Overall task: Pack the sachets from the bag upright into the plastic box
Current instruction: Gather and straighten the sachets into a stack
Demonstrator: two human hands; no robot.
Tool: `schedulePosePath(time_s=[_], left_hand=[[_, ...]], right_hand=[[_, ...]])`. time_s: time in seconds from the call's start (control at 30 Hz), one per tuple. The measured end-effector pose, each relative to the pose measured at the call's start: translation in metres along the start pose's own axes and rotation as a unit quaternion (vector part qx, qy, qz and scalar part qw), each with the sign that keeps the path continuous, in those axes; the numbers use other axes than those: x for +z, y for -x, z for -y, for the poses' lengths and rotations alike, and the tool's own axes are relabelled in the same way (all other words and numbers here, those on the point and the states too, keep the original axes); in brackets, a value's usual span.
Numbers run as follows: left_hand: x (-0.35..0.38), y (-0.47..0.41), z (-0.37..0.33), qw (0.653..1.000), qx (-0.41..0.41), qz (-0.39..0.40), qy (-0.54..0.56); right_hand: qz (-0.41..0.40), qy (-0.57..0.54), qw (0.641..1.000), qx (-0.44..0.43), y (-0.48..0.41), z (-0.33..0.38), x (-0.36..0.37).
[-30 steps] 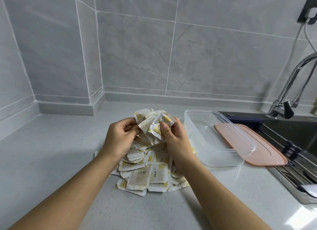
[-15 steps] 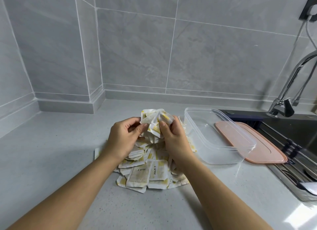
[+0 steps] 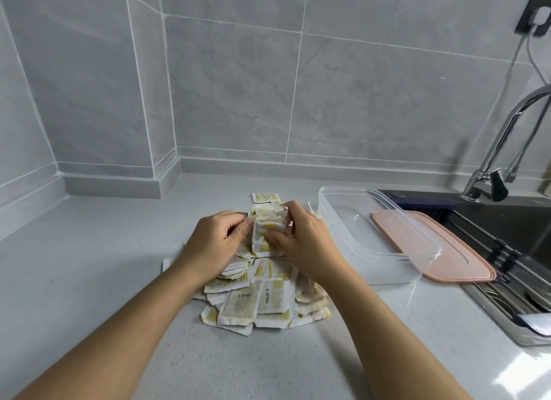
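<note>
Grey kitchen counter [image 3: 89, 280]: left grip [image 3: 214, 244] and right grip [image 3: 307, 246] pinch a sachet bundle [image 3: 268, 229] over the pile [image 3: 262, 301]; the empty box [image 3: 387, 270] sits just right of the right grip, long axis slanting away.

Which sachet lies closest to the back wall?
The lone flat sachet just beyond the held bundle; all others lie farther from the wall, mostly in the pile.

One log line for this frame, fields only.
phase: gathering sachets | left hand: grips sachet bundle | right hand: grips same bundle | plastic box: empty | pink lid: behind box
</note>
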State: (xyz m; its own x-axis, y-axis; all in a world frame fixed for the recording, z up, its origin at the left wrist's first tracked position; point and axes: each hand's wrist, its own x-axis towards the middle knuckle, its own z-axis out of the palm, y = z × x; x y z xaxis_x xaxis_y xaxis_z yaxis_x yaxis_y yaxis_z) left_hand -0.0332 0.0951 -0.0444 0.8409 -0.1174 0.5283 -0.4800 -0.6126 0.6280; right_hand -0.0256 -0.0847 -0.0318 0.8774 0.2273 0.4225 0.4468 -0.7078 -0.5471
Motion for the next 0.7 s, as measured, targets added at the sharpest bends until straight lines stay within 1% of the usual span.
schedulePosePath(time_s=[0.1, 0.27, 0.4, 0.47, 0.57, 0.63, 0.7], left_hand=[[0.0, 0.003, -0.003, 0.999, -0.027, 0.043, 0.002], [0.0, 0.003, -0.008, 0.994, -0.041, 0.093, 0.04], [0.002, 0.003, -0.005, 0.997, -0.025, 0.074, -0.013], [0.002, 0.003, -0.007, 0.999, -0.018, 0.047, -0.004], [0.0, 0.002, -0.011, 0.999, -0.01, -0.009, 0.037], [-0.001, 0.0, -0.006, 0.999, -0.02, -0.007, 0.041], [0.001, 0.0, 0.0, 0.999, -0.03, 0.027, 0.013]], right_hand=[[0.002, -0.051, 0.998, 0.031, -0.001, -0.002, -0.004], [0.025, -0.105, 0.992, 0.067, -0.001, -0.001, -0.006], [0.039, -0.112, 0.99, 0.075, -0.002, -0.005, -0.005], [0.024, -0.138, 0.988, 0.065, -0.003, -0.005, -0.004], [-0.017, -0.214, 0.975, 0.056, -0.004, -0.003, -0.002], [-0.024, -0.236, 0.969, 0.066, -0.005, -0.004, -0.001], [-0.009, -0.209, 0.974, 0.086, -0.004, -0.006, 0.001]])
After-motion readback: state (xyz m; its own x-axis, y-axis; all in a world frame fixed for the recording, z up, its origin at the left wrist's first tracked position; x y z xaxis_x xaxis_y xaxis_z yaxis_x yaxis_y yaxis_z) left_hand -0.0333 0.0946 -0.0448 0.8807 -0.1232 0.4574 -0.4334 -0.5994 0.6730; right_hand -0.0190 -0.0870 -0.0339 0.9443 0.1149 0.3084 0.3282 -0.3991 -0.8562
